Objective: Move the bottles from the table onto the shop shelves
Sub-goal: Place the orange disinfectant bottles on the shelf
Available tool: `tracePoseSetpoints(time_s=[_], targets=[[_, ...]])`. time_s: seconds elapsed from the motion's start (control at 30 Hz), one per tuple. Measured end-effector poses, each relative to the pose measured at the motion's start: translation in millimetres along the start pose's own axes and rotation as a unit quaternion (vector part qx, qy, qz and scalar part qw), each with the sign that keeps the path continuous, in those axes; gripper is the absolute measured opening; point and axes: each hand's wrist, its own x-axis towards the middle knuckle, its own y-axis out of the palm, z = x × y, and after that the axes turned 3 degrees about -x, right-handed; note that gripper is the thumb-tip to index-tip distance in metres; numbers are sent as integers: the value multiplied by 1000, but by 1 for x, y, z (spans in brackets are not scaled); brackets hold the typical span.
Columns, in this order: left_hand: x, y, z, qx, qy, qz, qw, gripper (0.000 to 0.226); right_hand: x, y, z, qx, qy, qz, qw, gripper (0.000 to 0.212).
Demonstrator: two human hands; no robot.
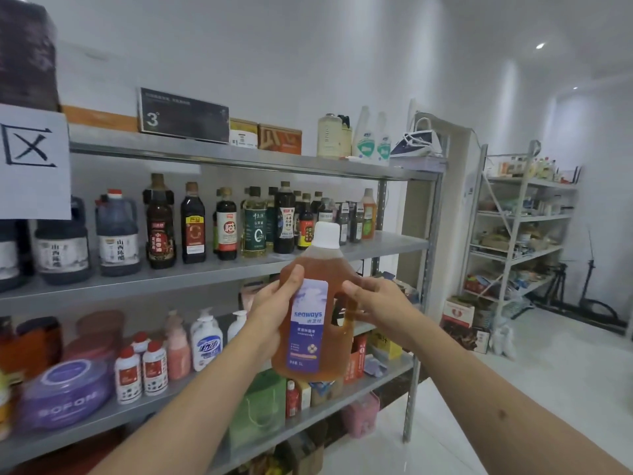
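Note:
An amber bottle with a white cap and a purple label stands upright in the air in front of the metal shelves. My left hand grips its left side, thumb across the label's top. My right hand holds the right side by the handle, fingers curled round it. The bottle hangs level with the gap between the middle and lower shelves. The table is out of view.
The middle shelf carries several dark sauce bottles with bare room at its right end. Soap dispensers and a purple tub fill the lower shelf. Another rack stands far right, boxes on the floor.

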Motion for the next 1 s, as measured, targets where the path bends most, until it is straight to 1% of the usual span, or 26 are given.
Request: tracePoseSetpoints(time_s=[0.17, 0.3, 0.43, 0.57, 0.77, 0.83, 0.93, 1.0], targets=[[36, -11, 6, 13, -2, -3, 1000, 59, 32, 4, -8, -5, 1, 2, 1000, 36], [70, -9, 12, 17, -2, -3, 1000, 55, 64, -2, -17, -12, 7, -5, 1000, 33], [109, 3, 19, 17, 6, -2, 1000, 56, 100, -17, -21, -25, 10, 0, 1000, 32], [148, 23, 21, 12, 15, 0, 1000, 53, 134, -38, -23, -2, 3, 0, 1000, 33], [199, 49, 30, -6, 25, 4, 1000, 63, 180, -60, -35, 63, 17, -8, 998, 33], [220, 57, 35, -5, 26, 5, 1000, 61, 197, -68, -42, 71, 18, -18, 997, 31], [252, 69, 42, -7, 28, 9, 1000, 70, 222, -81, -54, 69, 13, -36, 997, 32], [276, 77, 47, -7, 31, 9, 999, 71, 241, -90, -61, 56, 9, -55, 997, 36]])
